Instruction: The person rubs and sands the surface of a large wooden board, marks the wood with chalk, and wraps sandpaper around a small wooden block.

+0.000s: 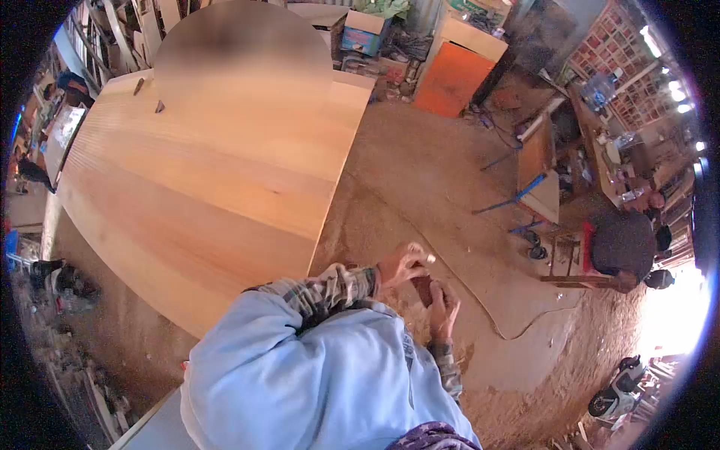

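Both hands are in front of my body, over the floor just right of a large wooden panel. A small reddish-brown sheet, which looks like sandpaper [423, 290], is between them. My left hand [401, 266] has its fingers curled at the upper end of the sheet, and a small pale spot shows at one fingertip. Closed around the sheet's right side is my right hand [444, 309]. The wide panel [217, 180], made of pale boards with visible grain, lies to the left, its right edge close to my left hand.
An orange-fronted cabinet [451, 79] and a blue box [363, 33] stand at the back. To the right are a cluttered workbench [592, 142], a chair with a dark cover [622, 241] and blue-legged stands. A cord [480, 304] crosses the floor. A blurred patch covers the panel's far end.
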Available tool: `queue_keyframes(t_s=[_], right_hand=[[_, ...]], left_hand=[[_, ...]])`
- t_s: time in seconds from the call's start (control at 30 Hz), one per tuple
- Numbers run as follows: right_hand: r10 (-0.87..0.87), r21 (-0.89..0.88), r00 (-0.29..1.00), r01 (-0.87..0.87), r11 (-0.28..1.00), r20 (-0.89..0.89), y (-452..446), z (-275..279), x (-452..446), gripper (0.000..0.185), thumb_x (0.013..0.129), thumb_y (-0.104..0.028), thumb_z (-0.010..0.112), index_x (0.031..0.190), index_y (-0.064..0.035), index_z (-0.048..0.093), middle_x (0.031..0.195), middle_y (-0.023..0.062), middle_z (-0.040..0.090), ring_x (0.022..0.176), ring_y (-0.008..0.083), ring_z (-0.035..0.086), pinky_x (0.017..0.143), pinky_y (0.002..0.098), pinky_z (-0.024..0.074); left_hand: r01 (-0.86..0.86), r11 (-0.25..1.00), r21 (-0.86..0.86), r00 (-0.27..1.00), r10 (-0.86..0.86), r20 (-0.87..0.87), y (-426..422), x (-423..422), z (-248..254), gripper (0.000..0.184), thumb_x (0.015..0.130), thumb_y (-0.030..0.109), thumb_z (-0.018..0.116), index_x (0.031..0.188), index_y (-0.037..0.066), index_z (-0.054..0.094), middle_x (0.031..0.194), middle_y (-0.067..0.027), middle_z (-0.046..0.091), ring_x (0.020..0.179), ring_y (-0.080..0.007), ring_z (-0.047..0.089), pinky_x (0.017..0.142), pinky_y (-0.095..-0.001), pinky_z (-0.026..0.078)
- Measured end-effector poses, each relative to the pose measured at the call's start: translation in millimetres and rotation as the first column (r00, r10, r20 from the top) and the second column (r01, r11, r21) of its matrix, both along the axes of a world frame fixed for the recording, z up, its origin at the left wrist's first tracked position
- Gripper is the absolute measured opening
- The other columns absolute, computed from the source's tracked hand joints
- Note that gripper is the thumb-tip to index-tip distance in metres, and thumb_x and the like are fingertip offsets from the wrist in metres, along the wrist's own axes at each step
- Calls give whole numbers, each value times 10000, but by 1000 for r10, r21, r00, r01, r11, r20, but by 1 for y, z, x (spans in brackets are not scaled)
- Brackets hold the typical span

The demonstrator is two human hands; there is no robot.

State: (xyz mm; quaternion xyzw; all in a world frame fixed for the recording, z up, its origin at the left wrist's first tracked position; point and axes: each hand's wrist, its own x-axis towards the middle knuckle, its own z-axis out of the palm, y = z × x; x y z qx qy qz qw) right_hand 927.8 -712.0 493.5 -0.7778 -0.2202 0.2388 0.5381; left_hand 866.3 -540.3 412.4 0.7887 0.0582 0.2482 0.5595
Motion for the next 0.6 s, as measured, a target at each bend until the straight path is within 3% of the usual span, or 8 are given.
queue_keyframes(t_s=[0.07, 0.17, 0.2, 0.3, 0.43, 0.5, 0.53, 0.6], right_hand=[[-24, 55, 997, 28, 998, -70, 32, 6, 30, 239, 944, -201, 591, 928, 21, 680, 821, -13, 585, 713, 72, 483, 605, 246, 389], [-45, 143, 998, 50, 988, -36, 84, 10, 69, 229, 952, -198, 582, 923, 12, 669, 812, -21, 560, 709, 61, 455, 596, 245, 365], [-64, 136, 986, 85, 987, -154, 96, 14, 77, 221, 954, -197, 581, 958, 10, 659, 810, -19, 566, 742, 67, 471, 638, 233, 378], [15, 147, 973, 20, 989, -232, 131, 4, 120, 205, 953, -176, 584, 1006, 12, 644, 842, -2, 582, 804, 85, 517, 721, 237, 421], [156, 178, 971, -123, 976, -181, 189, -12, 198, 176, 947, -139, 584, 1023, 11, 636, 1000, 48, 637, 929, 142, 565, 842, 294, 454], [279, 168, 960, -274, 947, -7, 226, -8, 251, 161, 926, -125, 605, 1028, -1, 625, 1018, 85, 638, 944, 158, 576, 835, 304, 461], [326, 180, 945, -318, 931, -18, 243, 1, 273, 161, 926, -125, 605, 1028, -1, 625, 1018, 85, 638, 944, 158, 576, 835, 304, 461], [403, 120, 912, -392, 912, -78, 279, 13, 307, 124, 913, -61, 598, 1023, -2, 596, 964, 55, 618, 892, 123, 577, 776, 276, 482]], left_hand=[[-217, 972, 88, 975, 213, 56, 33, 24, 41, 268, 882, 298, 671, 966, 43, 676, 836, -107, 631, 853, -276, 618, 790, -357, 487], [-106, 994, 36, 976, 111, -187, 69, 62, 51, 237, 884, 268, 665, 970, 48, 643, 853, -110, 644, 856, -259, 629, 790, -365, 491], [-121, 983, -135, 944, 72, -322, 73, 71, 55, 236, 890, 257, 656, 1012, 56, 642, 908, -109, 673, 877, -250, 654, 785, -357, 507], [-238, 907, -346, 947, 137, -292, 91, 105, 42, 282, 859, 292, 698, 1059, 98, 656, 1031, -130, 690, 984, -266, 664, 842, -344, 523], [-196, 956, -219, 961, 143, -237, 143, 152, 54, 293, 942, 268, 586, 1158, 75, 630, 1151, -137, 665, 1088, -298, 634, 948, -367, 502], [-277, 953, -126, 918, 223, -328, 165, 194, 43, 319, 966, 266, 545, 1196, 58, 622, 1214, -135, 646, 1122, -296, 621, 971, -376, 489], [-299, 908, -295, 923, 197, -331, 176, 208, 53, 340, 963, 275, 554, 1223, 64, 614, 1218, -132, 646, 1123, -285, 622, 975, -367, 486], [-331, 844, -422, 926, 205, -317, 201, 229, 60, 363, 959, 283, 563, 1250, 70, 606, 1223, -128, 647, 1125, -275, 623, 978, -359, 484]])
